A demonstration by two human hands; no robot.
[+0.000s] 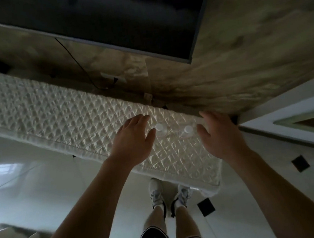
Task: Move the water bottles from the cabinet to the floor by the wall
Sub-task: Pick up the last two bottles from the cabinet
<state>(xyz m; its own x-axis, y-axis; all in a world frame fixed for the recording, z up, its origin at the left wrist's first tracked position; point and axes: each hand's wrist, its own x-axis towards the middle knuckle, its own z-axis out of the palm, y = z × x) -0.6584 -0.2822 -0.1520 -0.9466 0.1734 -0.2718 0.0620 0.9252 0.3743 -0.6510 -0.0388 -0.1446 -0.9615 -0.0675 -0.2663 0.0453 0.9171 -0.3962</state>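
Two clear water bottles with white caps stand upright side by side on the cabinet top, which is covered by a white quilted cloth [59, 113]. The left bottle [160, 130] is just right of my left hand [135, 138]. The right bottle [187, 131] is just left of my right hand [219, 134]. Both hands hover with fingers spread and relaxed, one on the outer side of each bottle. Neither hand grips anything. Whether the fingertips touch the bottles I cannot tell.
A dark TV screen [104, 18] hangs on the marbled wall [251, 52] above the cabinet, with a black cable [75, 59] running down. The glossy white floor [53, 186] has small black inset tiles [206, 207]. My feet [169, 194] stand at the cabinet's front edge.
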